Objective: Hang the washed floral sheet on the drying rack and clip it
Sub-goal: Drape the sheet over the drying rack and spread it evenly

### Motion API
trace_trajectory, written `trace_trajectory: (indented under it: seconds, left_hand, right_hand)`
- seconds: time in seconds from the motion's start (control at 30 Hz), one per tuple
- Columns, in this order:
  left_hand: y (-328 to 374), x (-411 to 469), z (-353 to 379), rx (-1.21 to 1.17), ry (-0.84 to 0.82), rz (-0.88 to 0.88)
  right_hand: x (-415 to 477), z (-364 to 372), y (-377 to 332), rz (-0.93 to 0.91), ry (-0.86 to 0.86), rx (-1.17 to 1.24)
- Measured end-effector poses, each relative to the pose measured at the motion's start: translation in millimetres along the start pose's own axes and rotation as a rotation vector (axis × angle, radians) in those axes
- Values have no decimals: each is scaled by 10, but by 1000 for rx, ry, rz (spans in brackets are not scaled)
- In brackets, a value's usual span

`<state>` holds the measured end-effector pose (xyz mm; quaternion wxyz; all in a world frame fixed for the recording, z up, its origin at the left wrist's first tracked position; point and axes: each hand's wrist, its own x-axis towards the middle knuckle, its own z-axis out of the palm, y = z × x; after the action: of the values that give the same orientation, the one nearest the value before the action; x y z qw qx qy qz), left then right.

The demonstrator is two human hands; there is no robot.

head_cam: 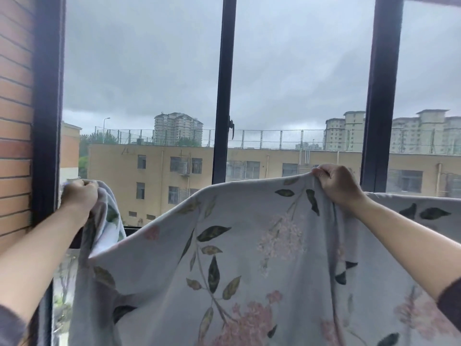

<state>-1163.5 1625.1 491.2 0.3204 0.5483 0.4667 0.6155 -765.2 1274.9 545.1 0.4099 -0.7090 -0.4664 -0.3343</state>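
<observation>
Both fists clutch the floral sheet (pixel 249 258): left hand (pixel 79 196) one bunched end, right hand (pixel 336 183) the top edge. No rack or clips in sight, so hanging looks barely begun.

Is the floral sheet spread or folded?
Mostly spread: floral sheet stretches between left hand, gripping a bunched end, and right hand.

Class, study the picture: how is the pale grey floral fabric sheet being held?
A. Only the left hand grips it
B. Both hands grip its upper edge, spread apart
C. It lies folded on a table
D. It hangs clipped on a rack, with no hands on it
B: the left hand and the right hand each clutch the top edge of the pale grey floral fabric sheet, raised before the dark-framed window.
</observation>
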Motion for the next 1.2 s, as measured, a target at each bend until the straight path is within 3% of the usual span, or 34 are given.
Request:
trace_trajectory:
  seconds: [0.17,0.43,0.63,0.7,0.77,0.87,0.93,1.07,1.2]
  left_hand:
    - [169,-212,54,43,-50,11]
    - [374,-484,169,-82,-214,-14]
    - [614,-341,-79,-121,-72,8]
    - [682,-309,-122,-105,-79,28]
    - [699,-345,-97,-91,-131,50]
    - [691,-466,-16,-117,-181,66]
    - [704,-532,0,-140,-188,64]
    - [721,-571,-27,-185,-206,41]
    - [733,-559,-78,-227,-218,59]
  right_hand:
    - [-38,-12,-138,71,-6,-83]
    - [-115,-19,-402,238,-3,-183]
    - [6,-633,-169,568,272,-199]
    - [0,-674,-151,526,150,-347]
    - [-33,-528,-278,321,-83,-437]
    - [-182,-218,-657,47,-532,-71]
    - [-269,-51,-857,-44,-628,38]
    - [-290,172,-873,10,-336,97]
    - [-227,90,-919,51,-140,-161]
